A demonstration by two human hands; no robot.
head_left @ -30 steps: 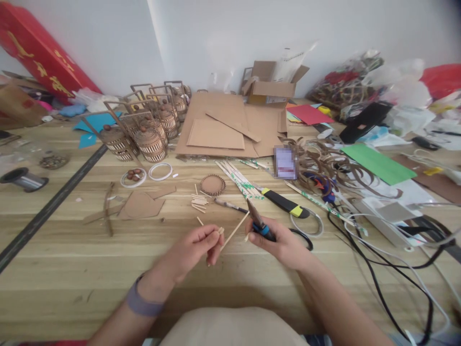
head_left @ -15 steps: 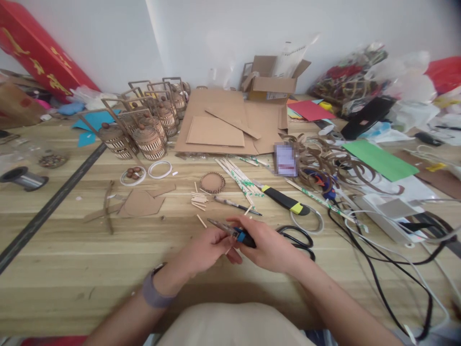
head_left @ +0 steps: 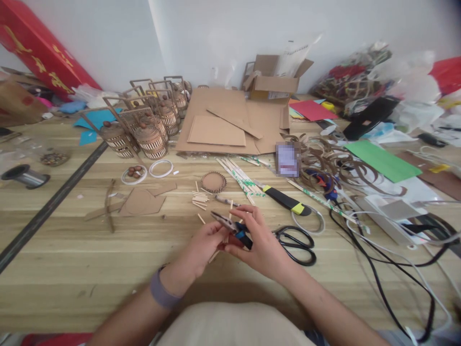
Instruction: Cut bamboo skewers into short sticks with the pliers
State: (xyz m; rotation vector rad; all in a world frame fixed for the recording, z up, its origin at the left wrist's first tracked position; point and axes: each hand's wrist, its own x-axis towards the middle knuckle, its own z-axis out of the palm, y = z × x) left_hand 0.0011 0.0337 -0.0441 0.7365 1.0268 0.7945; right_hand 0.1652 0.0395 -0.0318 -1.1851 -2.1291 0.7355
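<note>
My left hand (head_left: 203,245) is closed on a thin wooden stick (head_left: 215,253) that pokes out below its fingers. My right hand (head_left: 257,242) is wrapped round blue-handled pliers (head_left: 230,225), whose metal jaws point left over my left fingers. Both hands meet just above the wooden tabletop (head_left: 108,269) near its front. A small heap of cut stick pieces (head_left: 199,199) lies just beyond them, beside a round cardboard disc (head_left: 213,182).
Black scissors (head_left: 297,242) lie right of my right hand. A yellow-and-black knife (head_left: 284,200), long sticks (head_left: 239,178), cables (head_left: 378,269), cardboard sheets (head_left: 223,127) and small woven baskets (head_left: 149,139) crowd the far and right side.
My hands have come together. The pliers swung from pointing up and away to pointing left over my left fingers, and the stick now sits lower in my left hand.
</note>
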